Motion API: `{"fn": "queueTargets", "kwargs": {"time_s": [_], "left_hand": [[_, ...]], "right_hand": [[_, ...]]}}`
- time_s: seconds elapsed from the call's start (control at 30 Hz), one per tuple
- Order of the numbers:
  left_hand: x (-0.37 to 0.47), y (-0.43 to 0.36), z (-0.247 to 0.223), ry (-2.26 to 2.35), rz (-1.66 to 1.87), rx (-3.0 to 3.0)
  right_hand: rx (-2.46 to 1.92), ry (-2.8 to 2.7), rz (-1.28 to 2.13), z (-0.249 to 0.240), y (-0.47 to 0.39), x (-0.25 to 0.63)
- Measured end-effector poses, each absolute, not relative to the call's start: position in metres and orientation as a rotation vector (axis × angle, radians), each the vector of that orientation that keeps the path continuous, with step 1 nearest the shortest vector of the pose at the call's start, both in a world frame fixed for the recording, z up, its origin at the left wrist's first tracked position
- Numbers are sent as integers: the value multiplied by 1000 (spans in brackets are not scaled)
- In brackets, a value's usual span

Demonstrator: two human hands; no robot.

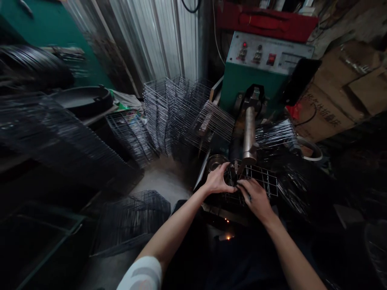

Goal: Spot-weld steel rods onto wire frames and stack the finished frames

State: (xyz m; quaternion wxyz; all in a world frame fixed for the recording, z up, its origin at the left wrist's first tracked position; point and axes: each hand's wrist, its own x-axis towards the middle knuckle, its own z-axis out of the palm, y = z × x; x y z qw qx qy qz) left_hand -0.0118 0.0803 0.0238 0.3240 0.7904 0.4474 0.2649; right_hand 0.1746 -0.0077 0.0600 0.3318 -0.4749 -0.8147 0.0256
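A wire grid (269, 182) lies under the electrodes of a green spot welder (254, 86). My left hand (218, 180) grips its left side, thumb and forefinger curved around the spot beneath the electrode tip (236, 166). From the right, my right hand (255, 198) pinches at the grid near the same spot, fingertips close to my left thumb. Whatever small piece may sit between those fingertips is too dark to make out. The welder's thick metal arm (249, 133) stands just above both hands. Orange sparks (228, 237) glow below the grid.
Stacked wire baskets (163, 117) stand left of the welder, and another wire stack (130, 219) sits on the floor. Loose wire rods (276, 135) lie to the right. Cardboard boxes (329, 100) fill the back right. A black phone-like object (300, 80) hangs before the control panel (272, 54).
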Motion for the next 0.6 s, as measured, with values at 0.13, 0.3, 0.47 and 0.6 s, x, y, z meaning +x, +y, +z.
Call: {"fn": "queueTargets", "kwargs": {"time_s": [0.13,0.3,0.47,0.6], "left_hand": [[-10,81,22,1159,693,2059],[-8,75,20,1200,688,2061],[-10,80,28,1324,661,2070],[-12,99,35,1314,628,2080]], "right_hand": [[-1232,-2119,48,58,-7,174],[-1241,-2060,14,56,-9,176],[-1268,-1978,4,55,0,177],[-1330,-1971,-71,56,15,182]]}}
